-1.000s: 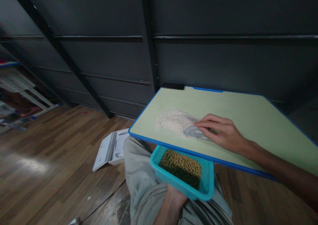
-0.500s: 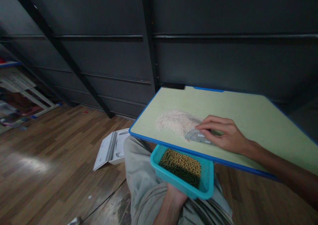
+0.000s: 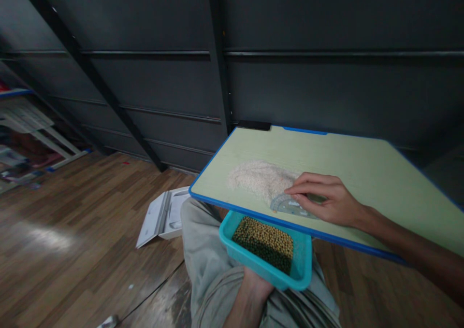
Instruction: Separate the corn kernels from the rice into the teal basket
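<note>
My right hand [image 3: 326, 198] is closed on a clear protractor [image 3: 290, 205], its curved edge facing the pile of white rice-like grains [image 3: 255, 177]. The protractor lies on the pale green tabletop [image 3: 348, 159] at the pile's near right side. A small yellowish bit [image 3: 274, 211] sits by its left tip. Below the table's front edge, my left hand [image 3: 256, 280] holds a turquoise plastic basket [image 3: 266, 269] from underneath; its fingers are hidden. Yellow soybeans [image 3: 270, 235] and dark green beans [image 3: 266, 253] lie in the basket, side by side.
A black flat object [image 3: 253, 125] rests at the table's back left edge. On the wooden floor to the left stands an opened white box [image 3: 165, 217], with a dark cable [image 3: 154, 292] nearby. A dark panelled wall [image 3: 319, 86] rises behind the table.
My right hand and the protractor have slid slightly toward the table's front edge, away from the grains. My left hand and the basket stay in place.
</note>
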Tool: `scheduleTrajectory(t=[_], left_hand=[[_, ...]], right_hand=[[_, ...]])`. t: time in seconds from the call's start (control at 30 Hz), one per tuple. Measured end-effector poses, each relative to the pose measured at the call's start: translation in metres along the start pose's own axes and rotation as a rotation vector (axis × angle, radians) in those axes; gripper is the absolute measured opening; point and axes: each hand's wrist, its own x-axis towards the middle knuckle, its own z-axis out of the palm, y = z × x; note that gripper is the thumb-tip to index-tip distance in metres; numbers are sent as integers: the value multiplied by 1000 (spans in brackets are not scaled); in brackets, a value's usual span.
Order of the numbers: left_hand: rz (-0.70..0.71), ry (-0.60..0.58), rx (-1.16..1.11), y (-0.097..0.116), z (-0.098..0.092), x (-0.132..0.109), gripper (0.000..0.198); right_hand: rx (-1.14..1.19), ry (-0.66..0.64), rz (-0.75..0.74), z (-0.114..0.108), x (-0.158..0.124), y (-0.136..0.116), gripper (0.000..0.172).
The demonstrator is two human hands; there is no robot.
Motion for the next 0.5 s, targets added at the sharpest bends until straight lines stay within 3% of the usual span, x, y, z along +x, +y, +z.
scheduleTrajectory(t=[0.2, 0.5], left_hand=[[-44, 27, -109, 2, 14, -3, 44], [-55, 14, -112, 4, 21, -2, 46]], right_hand=[[-3, -2, -22, -1, 3, -5, 20], [55, -41, -39, 1, 6, -8, 20]])
